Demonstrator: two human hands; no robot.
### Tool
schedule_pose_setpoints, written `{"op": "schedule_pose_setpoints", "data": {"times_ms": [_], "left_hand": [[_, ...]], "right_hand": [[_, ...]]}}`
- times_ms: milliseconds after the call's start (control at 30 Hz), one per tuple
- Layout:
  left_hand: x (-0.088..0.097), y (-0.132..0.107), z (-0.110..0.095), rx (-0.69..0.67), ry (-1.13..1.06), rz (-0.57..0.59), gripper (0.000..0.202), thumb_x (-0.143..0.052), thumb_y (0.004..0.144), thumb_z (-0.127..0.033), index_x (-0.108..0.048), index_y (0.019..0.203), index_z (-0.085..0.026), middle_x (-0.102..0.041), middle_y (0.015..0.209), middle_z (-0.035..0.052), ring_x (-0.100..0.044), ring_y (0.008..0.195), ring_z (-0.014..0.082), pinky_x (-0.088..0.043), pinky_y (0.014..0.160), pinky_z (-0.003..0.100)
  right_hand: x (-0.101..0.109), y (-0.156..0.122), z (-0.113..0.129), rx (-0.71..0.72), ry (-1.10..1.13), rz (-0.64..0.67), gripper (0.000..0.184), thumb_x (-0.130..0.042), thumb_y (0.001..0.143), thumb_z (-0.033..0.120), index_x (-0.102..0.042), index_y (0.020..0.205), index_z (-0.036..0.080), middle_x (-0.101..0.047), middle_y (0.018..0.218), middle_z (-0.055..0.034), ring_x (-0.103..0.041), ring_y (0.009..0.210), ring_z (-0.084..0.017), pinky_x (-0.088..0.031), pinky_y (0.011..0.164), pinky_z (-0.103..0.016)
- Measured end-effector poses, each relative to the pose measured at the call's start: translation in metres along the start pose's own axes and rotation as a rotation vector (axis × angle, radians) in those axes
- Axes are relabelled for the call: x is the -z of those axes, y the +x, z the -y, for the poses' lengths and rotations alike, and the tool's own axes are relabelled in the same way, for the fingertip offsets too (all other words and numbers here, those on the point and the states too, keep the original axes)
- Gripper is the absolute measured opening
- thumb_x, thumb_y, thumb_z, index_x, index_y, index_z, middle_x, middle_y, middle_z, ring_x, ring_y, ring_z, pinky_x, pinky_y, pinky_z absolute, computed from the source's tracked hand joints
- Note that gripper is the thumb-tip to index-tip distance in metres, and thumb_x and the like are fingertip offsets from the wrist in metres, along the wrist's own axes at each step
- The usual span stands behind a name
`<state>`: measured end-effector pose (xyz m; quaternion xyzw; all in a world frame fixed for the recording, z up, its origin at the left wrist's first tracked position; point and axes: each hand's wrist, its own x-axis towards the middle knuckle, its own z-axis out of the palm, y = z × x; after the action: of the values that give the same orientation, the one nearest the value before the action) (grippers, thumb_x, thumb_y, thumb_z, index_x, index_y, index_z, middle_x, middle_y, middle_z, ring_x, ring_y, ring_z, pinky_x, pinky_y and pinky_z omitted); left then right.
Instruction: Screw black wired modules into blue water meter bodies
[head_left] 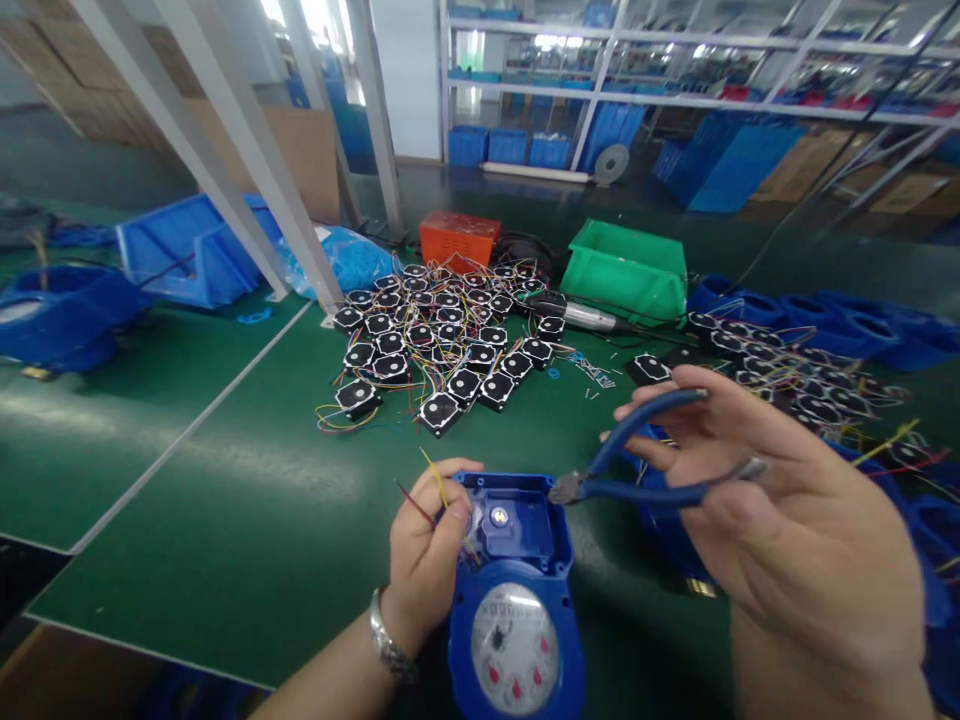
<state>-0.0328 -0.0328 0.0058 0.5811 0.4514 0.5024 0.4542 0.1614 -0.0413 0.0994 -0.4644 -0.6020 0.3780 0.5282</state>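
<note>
In front of me lies a blue water meter (456, 640) with a round dial (514, 645) and an open box-shaped compartment (517, 540) at its far end. My left hand (431, 545) grips that compartment's left wall, and thin yellow and red wires (435, 475) come up between thumb and fingers. A pair of blue-handled cutting pliers (637, 490) is in my right hand (795, 510). The handles are spread apart, with fingers and thumb around them. The cutter's jaws point left, at the compartment's right edge; whether they touch it I cannot tell.
Several black square modules (450, 330) with tangled wires are heaped beyond the meter. Behind them stand an orange box (459, 240) and a green bin (626, 270). Small screws (596, 375) lie on the green table (247, 480). More blue meter bodies (810, 315) sit at the right.
</note>
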Motion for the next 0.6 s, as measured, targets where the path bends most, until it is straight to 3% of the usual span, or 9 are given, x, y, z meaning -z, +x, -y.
{"op": "schedule_pose_setpoints", "data": {"times_ms": [167,333,600], "left_hand": [[0.0,-0.004,0.004,-0.131,0.032,0.032,0.019,-0.037,0.081,-0.02,-0.048,0.066,-0.017,-0.056,0.096,0.0073,-0.051,0.089,0.0191,-0.038,0.076,0.031],[0.001,-0.002,0.005,-0.143,0.014,0.042,0.017,-0.036,0.082,-0.018,-0.047,0.069,-0.017,-0.056,0.096,0.0072,-0.051,0.091,0.019,-0.038,0.076,0.031],[0.002,-0.002,0.004,-0.173,0.03,0.042,0.017,-0.036,0.082,-0.016,-0.047,0.068,-0.017,-0.056,0.096,0.008,-0.05,0.092,0.0191,-0.038,0.076,0.032]], "right_hand": [[-0.024,0.001,-0.005,-0.057,0.077,0.289,0.046,-0.056,0.079,0.036,-0.041,0.12,0.024,-0.037,0.115,-0.0056,-0.042,0.107,-0.014,-0.044,0.093,-0.026],[-0.027,0.004,-0.023,-0.049,0.04,0.33,0.046,-0.056,0.079,0.033,-0.041,0.121,0.024,-0.035,0.115,-0.0054,-0.04,0.108,-0.013,-0.043,0.094,-0.026],[-0.028,0.005,-0.028,-0.041,0.078,0.341,0.045,-0.055,0.08,0.029,-0.039,0.122,0.022,-0.034,0.115,-0.0062,-0.04,0.108,-0.013,-0.043,0.094,-0.026]]}}
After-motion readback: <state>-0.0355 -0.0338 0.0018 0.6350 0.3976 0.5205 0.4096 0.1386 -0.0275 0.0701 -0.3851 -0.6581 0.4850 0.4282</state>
